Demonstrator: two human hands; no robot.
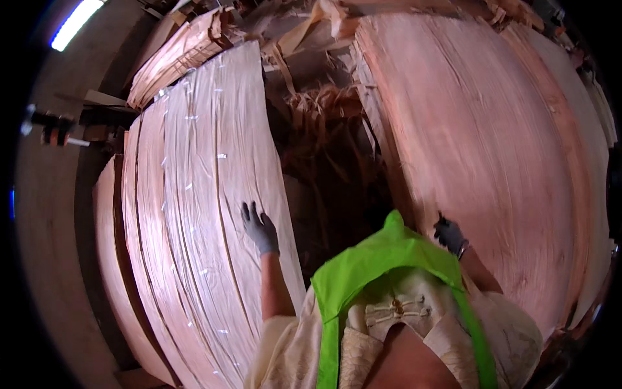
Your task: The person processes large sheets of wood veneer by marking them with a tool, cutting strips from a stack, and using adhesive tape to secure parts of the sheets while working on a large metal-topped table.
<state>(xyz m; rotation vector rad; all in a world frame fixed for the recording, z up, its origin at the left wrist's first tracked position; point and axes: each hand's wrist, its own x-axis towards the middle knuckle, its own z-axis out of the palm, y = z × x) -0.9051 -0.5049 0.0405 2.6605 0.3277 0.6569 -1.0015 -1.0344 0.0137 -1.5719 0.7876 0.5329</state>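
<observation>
My left hand (260,229), in a grey glove, lies with its fingers spread on pale wood veneer strips (243,149) at the left. Small white tape pieces (222,156) dot the seams between these strips. On the right, my gloved right hand (449,235) is at the near left part of a wide pinkish veneer sheet (479,149). Its fingers look curled, and a small dark tip (441,216) sticks out beyond them. Whether that tip is a tool or a fingertip is too unclear to tell.
Between the two veneer piles runs a dark gap with torn veneer scraps (324,107) at its far end. More veneer (181,55) is stacked at the far left. A wall (48,214) stands on the left, with a lit tube lamp (76,24) above.
</observation>
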